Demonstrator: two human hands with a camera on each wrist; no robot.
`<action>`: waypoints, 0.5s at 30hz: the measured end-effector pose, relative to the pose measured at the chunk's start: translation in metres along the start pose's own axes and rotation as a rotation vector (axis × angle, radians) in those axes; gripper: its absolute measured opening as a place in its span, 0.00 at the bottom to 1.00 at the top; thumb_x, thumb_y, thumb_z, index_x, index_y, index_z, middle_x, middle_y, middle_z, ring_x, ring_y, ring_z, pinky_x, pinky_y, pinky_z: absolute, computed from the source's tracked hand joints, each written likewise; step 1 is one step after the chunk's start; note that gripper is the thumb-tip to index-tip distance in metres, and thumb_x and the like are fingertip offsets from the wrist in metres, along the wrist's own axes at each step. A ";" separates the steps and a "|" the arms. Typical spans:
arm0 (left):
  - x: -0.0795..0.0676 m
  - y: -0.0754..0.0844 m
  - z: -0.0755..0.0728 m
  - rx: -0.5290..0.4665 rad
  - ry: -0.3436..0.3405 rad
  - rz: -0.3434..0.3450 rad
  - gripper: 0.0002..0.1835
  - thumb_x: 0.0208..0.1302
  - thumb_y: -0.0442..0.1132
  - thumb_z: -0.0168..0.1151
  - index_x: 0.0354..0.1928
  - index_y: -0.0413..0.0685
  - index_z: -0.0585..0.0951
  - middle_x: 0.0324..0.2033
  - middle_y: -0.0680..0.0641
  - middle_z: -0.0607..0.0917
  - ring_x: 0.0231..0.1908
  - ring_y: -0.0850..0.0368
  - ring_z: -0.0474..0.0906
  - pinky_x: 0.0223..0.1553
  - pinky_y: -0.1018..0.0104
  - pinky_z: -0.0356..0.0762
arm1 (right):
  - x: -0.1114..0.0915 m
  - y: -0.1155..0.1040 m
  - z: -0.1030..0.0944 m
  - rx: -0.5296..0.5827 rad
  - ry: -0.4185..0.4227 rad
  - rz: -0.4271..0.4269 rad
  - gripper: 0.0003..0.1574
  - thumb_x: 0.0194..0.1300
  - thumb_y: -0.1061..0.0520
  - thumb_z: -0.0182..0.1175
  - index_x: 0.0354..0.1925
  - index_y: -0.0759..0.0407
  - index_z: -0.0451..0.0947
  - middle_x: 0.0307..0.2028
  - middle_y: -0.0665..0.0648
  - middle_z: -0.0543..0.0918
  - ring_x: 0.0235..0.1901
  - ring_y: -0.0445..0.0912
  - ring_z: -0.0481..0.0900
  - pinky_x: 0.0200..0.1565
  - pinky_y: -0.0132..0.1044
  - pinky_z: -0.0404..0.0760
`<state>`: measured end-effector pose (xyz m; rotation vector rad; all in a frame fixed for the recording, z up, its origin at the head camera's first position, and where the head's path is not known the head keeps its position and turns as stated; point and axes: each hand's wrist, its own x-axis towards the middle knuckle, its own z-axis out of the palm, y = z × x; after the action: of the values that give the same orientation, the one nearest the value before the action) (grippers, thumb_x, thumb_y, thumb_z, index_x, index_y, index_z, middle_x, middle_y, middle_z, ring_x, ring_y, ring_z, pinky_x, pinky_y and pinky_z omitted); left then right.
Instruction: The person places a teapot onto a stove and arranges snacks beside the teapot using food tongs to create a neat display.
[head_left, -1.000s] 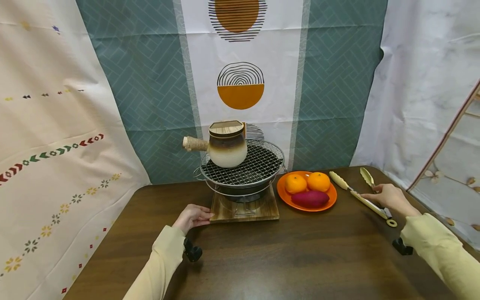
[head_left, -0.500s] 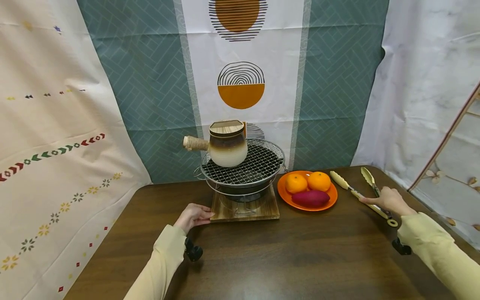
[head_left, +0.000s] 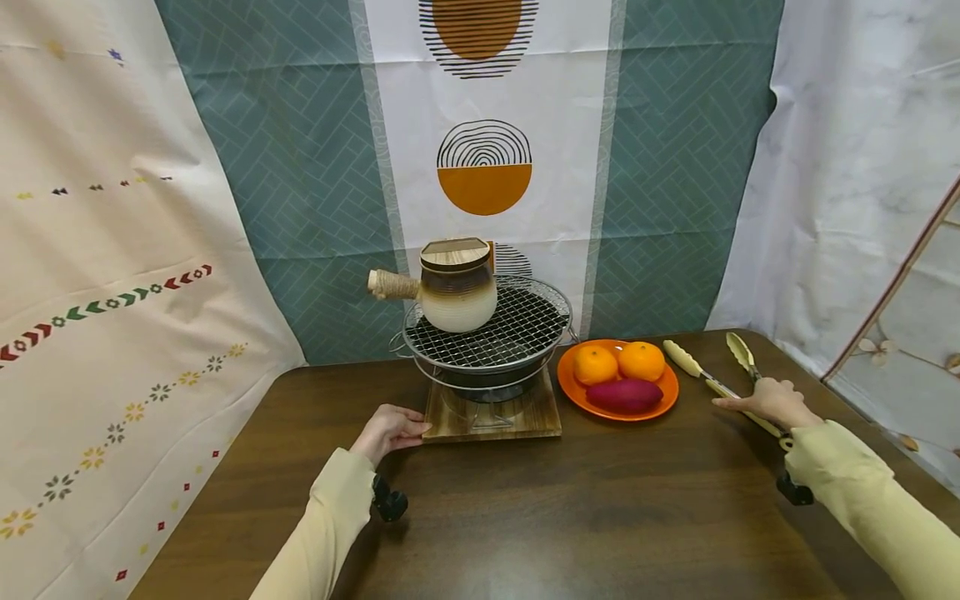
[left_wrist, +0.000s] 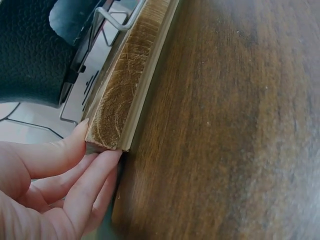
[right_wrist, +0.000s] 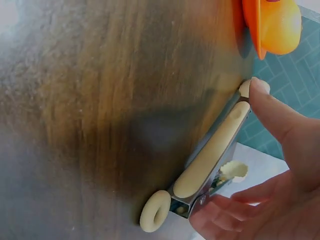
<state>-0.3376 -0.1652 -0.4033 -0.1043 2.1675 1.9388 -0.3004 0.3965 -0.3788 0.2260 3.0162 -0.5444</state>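
My left hand [head_left: 390, 429] pinches the near left corner of a wooden board [head_left: 528, 418]. In the left wrist view the thumb lies against the upper edge of the board [left_wrist: 127, 82] and the fingers are at its underside. A small stove with a round wire grill [head_left: 525, 329] stands on this board, and on the grill sits a lidded clay pot [head_left: 457, 304]. Over at the right, my right hand [head_left: 776, 402] hovers over spread tongs [head_left: 681, 357], fingers apart. The right wrist view shows its thumb near the end of one cream handle [right_wrist: 212, 152] and the fingers beside the hinge.
An orange plate [head_left: 633, 417] with two oranges [head_left: 595, 365] and a purple sweet potato [head_left: 624, 396] stands between the board and the tongs. Fabric curtains [head_left: 675, 167] hang behind the dark wooden table [head_left: 585, 517] and at both sides.
My right hand has spread its fingers and shifted slightly left and nearer over the tongs, covering more of the hinge end. My left hand has stayed at the board's corner.
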 end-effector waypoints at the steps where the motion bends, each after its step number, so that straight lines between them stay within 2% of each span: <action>1: 0.000 0.000 0.000 -0.002 0.006 -0.002 0.17 0.54 0.19 0.56 0.46 0.15 0.70 0.28 0.40 0.81 0.25 0.57 0.78 0.33 0.58 0.79 | 0.000 0.000 0.000 0.003 -0.002 0.005 0.61 0.47 0.29 0.60 0.41 0.90 0.62 0.34 0.85 0.61 0.35 0.74 0.63 0.36 0.58 0.67; 10: 0.002 0.001 0.002 0.027 0.032 -0.036 0.19 0.53 0.21 0.59 0.47 0.17 0.70 0.28 0.39 0.81 0.26 0.55 0.77 0.36 0.55 0.78 | 0.001 0.001 0.005 0.039 0.007 0.067 0.59 0.46 0.29 0.61 0.40 0.87 0.63 0.33 0.84 0.60 0.35 0.75 0.62 0.31 0.59 0.68; 15: 0.001 0.002 0.003 0.037 0.047 -0.036 0.19 0.53 0.21 0.59 0.47 0.18 0.70 0.28 0.39 0.80 0.26 0.54 0.77 0.36 0.55 0.78 | 0.003 0.001 0.009 0.041 0.026 0.077 0.54 0.45 0.29 0.61 0.34 0.83 0.66 0.31 0.82 0.60 0.34 0.75 0.61 0.32 0.58 0.67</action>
<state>-0.3389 -0.1621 -0.4017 -0.1830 2.2136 1.8943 -0.3025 0.3945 -0.3872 0.3532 3.0083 -0.6018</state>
